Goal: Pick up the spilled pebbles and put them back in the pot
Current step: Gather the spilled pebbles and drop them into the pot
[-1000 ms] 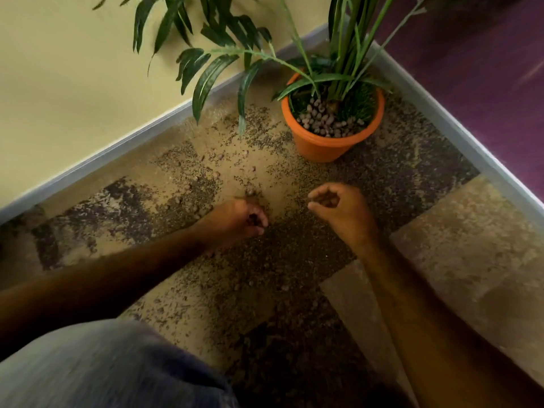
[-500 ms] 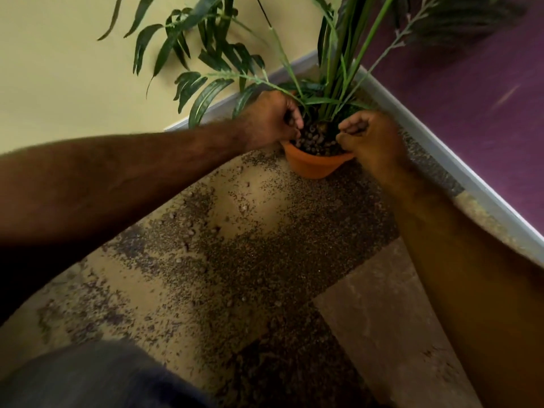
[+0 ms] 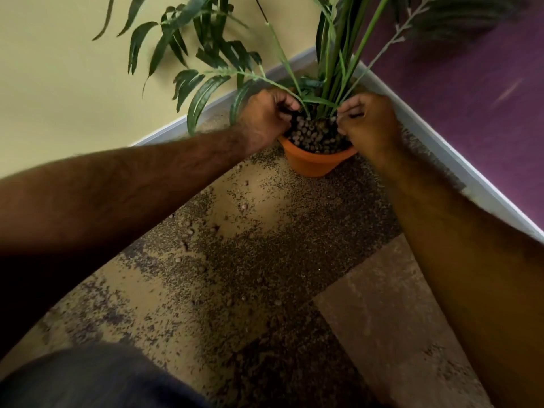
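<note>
Speckled carpet floor (image 3: 265, 245) runs into a corner where yellow and purple walls meet, and the orange pot (image 3: 315, 161) stands there as my landmark. Its palm plant (image 3: 338, 54) rises overhead. My left hand (image 3: 265, 119) hovers over the pot's left rim, my right hand (image 3: 368, 119) over its right rim, each grip curled; whether either holds anything I cannot tell. Pebbles (image 3: 315, 136) fill the pot. I judge more collecting remains: stray pebbles (image 3: 243, 206) lie on the floor before the pot.
</note>
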Tool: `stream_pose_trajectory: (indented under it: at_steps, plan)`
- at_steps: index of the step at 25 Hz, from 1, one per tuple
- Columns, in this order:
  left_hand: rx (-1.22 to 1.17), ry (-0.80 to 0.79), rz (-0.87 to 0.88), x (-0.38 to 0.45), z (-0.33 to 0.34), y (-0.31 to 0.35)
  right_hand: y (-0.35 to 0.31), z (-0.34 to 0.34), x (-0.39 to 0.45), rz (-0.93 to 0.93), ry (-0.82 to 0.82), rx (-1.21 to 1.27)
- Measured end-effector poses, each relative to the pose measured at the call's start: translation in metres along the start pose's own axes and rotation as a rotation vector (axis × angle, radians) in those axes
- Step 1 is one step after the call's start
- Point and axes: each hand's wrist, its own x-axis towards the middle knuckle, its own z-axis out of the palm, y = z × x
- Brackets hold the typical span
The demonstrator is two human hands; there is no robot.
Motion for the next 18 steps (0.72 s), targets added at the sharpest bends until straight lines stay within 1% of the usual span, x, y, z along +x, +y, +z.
stream_pose_trajectory:
  at_steps: [2, 5, 6, 8, 10, 12, 15, 16, 18]
  plan:
    - [-0.012, 0.018, 0.019, -0.003, -0.001, -0.003, 0.002, 0.002, -0.005, 0.011, 0.052, 0.077]
    - [-0.086, 0.020, 0.032, -0.008, -0.006, -0.006, 0.010, 0.007, -0.031, -0.078, 0.164, 0.122]
    - [-0.113, 0.030, 0.036, -0.012, -0.008, -0.006, 0.016, 0.011, -0.044, -0.101, 0.169, 0.143]
    - [-0.190, 0.037, 0.023, -0.026, -0.014, -0.011, 0.032, 0.023, -0.074, -0.093, 0.112, 0.201]
    - [-0.277, 0.001, -0.008, -0.047, -0.020, -0.022, 0.053, 0.039, -0.101, -0.037, -0.003, 0.214]
    - [-0.219, -0.031, -0.043, -0.074, -0.026, -0.040, 0.070, 0.059, -0.123, 0.030, -0.187, 0.152]
    - [-0.132, -0.084, -0.118, -0.121, -0.033, -0.072, 0.089, 0.095, -0.153, 0.094, -0.552, -0.006]
    - [-0.126, -0.113, -0.142, -0.138, -0.033, -0.080, 0.092, 0.106, -0.164, 0.098, -0.647, -0.063]
    - [-0.124, -0.175, -0.210, -0.170, -0.029, -0.097, 0.097, 0.123, -0.186, 0.078, -0.751, -0.173]
